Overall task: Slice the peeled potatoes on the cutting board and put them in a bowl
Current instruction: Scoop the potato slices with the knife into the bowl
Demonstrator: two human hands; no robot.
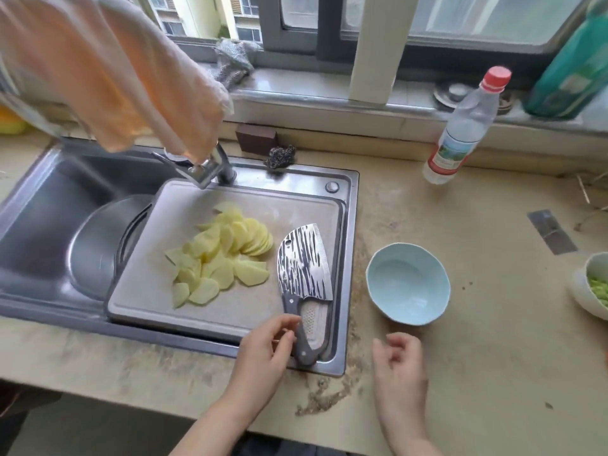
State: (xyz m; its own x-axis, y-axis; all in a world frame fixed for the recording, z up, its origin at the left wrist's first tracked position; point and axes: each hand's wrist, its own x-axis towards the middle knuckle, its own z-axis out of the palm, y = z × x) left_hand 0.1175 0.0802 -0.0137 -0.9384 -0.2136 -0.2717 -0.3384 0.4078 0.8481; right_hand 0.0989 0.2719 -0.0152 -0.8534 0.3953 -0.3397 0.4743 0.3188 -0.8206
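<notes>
Where cloth (108, 70) hangs, faucet (210, 167) half-hidden

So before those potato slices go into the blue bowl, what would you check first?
1. Slicing finished: ok, potato slices lie in a pile on the cutting board.
2. Blue bowl empty, upright: ok.
3. Knife set down flat: ok, though the left hand touches its handle.
4. Right hand free: ok.
5. Board steady over the sink: cannot tell.
</notes>
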